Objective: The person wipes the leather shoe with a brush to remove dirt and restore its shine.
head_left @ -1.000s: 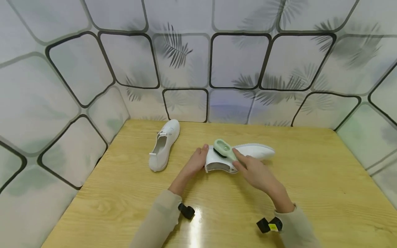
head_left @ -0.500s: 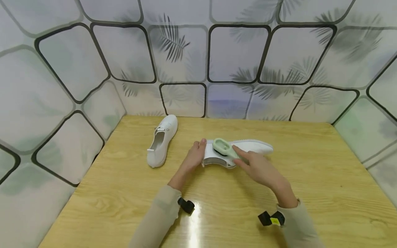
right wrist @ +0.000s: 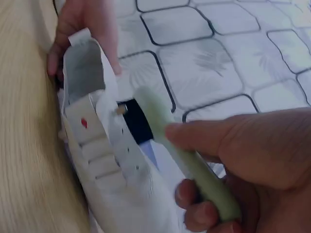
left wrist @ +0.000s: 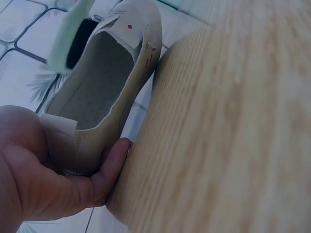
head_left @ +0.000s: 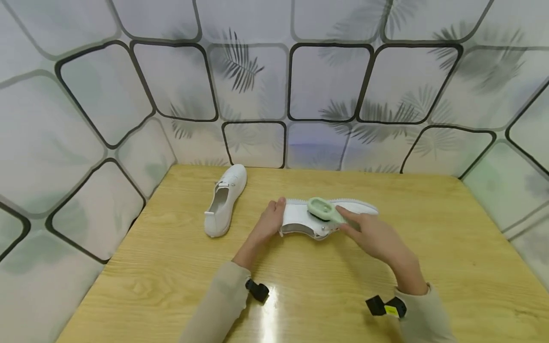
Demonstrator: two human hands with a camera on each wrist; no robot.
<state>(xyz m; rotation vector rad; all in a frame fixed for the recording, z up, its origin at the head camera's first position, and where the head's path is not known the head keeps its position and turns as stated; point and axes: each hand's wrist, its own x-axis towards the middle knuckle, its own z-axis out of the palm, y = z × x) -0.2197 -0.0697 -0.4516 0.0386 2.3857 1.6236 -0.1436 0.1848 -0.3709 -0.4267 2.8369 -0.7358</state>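
A white shoe (head_left: 295, 215) lies on its side on the table, opening toward me and toe to the right. My left hand (head_left: 269, 221) grips its heel, with fingers and thumb around the back in the left wrist view. In my right hand (head_left: 379, 238) is a light green scrub brush (head_left: 322, 208), the index finger stretched along its handle. Its dark bristles (right wrist: 138, 121) lie against the upper side of the shoe, near the lace area, in the right wrist view. The matching white shoe (head_left: 226, 200) stands upright to the left, untouched.
The light wooden table (head_left: 180, 286) runs back to a patterned wall covering (head_left: 257, 85) with leaf prints and dark outlines. Similar covering encloses the left and right sides. A black camera (head_left: 258, 290) sits on each wrist.
The brush has slid to the right along the shoe's side, away from the heel, and my right hand moved with it. My left hand keeps its grip on the heel.
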